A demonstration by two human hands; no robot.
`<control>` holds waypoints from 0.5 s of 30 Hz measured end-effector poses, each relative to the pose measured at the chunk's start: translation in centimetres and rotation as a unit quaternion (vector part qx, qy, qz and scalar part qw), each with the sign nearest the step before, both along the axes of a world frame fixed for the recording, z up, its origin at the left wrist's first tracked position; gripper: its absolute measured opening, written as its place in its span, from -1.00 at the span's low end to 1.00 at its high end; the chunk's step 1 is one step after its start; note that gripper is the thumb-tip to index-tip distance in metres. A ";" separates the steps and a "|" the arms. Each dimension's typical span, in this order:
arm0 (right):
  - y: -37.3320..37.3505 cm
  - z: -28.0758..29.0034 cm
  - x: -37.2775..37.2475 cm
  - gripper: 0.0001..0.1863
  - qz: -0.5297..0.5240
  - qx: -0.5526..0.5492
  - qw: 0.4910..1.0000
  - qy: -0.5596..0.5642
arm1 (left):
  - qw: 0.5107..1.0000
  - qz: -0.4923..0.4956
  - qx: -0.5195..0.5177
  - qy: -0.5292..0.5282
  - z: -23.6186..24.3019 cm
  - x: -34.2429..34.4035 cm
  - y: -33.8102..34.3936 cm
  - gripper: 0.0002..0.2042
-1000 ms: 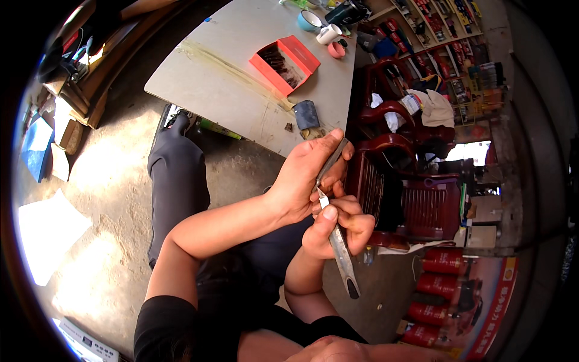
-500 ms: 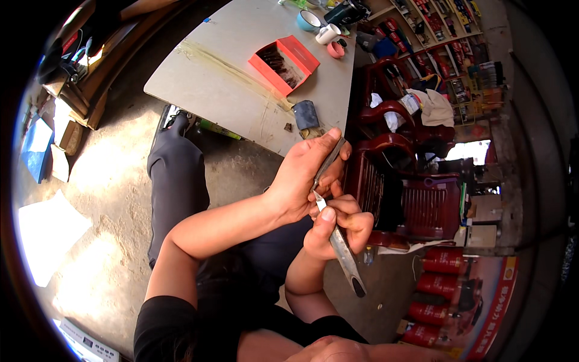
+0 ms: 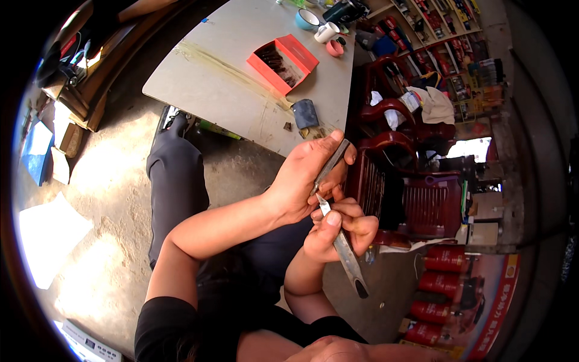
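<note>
Blade (image 3: 347,253), flat grey metal with a bright pointed tip and dark rear end, grasped in the right hand (image 3: 336,232), thumb pressed on it and fingers curled beneath; its rear length projects below that hand, slanting down to the right. Left hand (image 3: 304,172) sits just above, gripping a slim dark metal rod (image 3: 330,164) between thumb and fingers, the rod slanting up to the right. Blade tip points at the rod's lower end; contact there too small to tell. Both hands are close together, near the front end of the pale worktop (image 3: 235,51). On it: a dark block (image 3: 305,113) just beyond the left hand, then an open red box (image 3: 304,55) holding dark pieces (image 3: 277,62), farther off a white mug (image 3: 327,32). Dark red chair (image 3: 429,205) stands to the right.
</note>
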State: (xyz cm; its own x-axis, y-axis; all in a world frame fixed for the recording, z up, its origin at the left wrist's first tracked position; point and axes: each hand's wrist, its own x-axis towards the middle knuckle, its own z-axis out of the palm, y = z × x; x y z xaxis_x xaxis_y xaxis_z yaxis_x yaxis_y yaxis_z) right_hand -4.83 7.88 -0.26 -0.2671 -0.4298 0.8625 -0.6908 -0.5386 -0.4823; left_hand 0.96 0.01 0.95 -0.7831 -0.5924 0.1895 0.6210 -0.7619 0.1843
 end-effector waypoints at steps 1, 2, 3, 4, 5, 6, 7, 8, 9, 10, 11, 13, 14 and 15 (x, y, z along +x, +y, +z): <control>-0.1 0.0 0.0 -0.71 -0.001 -0.003 1.000 0.003 | 1.000 0.002 0.000 -0.001 0.0 0.0 0.0 -0.61; -0.2 0.1 0.1 -0.71 -0.002 -0.007 1.000 0.006 | 1.000 0.003 -0.001 -0.001 0.0 0.0 0.0 -0.61; -0.3 0.1 0.2 -0.71 -0.003 -0.011 1.000 0.010 | 1.000 0.002 -0.001 0.000 0.0 0.0 0.0 -0.61; -0.2 0.1 0.2 -0.72 -0.003 -0.008 1.000 0.006 | 1.000 0.002 -0.002 0.000 0.0 -0.1 0.0 -0.61; -0.1 0.0 0.2 -0.72 -0.001 -0.005 1.000 0.001 | 1.000 0.002 -0.002 -0.001 0.0 0.0 0.0 -0.61; -0.1 -0.1 0.2 -0.72 0.001 -0.003 1.000 -0.003 | 1.000 0.004 0.001 -0.003 0.0 0.0 0.0 -0.61; -0.2 -0.1 0.2 -0.72 -0.002 -0.003 1.000 0.005 | 1.000 0.006 0.004 -0.006 0.1 0.0 0.0 -0.61; -0.2 -0.2 0.1 -0.72 -0.006 -0.003 1.000 0.014 | 1.000 0.007 0.008 -0.008 0.2 0.0 0.0 -0.61; -0.3 -0.2 0.0 -0.72 -0.009 -0.003 1.000 0.022 | 1.000 0.004 0.008 -0.004 0.1 0.1 0.0 -0.61; -0.3 -0.2 0.0 -0.72 -0.006 -0.002 1.000 0.030 | 1.000 0.001 0.008 -0.001 0.1 0.2 -0.1 -0.62; -0.4 -0.3 -0.1 -0.72 -0.002 -0.001 0.999 0.037 | 1.000 -0.002 0.008 0.002 0.1 0.2 -0.1 -0.62; -0.3 -0.2 -0.2 -0.72 0.005 0.010 0.999 0.046 | 1.000 0.004 0.016 -0.003 -0.1 0.0 -0.1 -0.62; -0.1 0.0 -0.2 -0.72 0.007 0.020 0.999 0.049 | 1.000 0.007 0.019 -0.005 -0.1 -0.1 -0.1 -0.62; 0.0 0.1 -0.1 -0.72 0.010 0.030 0.998 0.052 | 1.000 0.005 0.018 -0.004 -0.1 0.0 -0.1 -0.62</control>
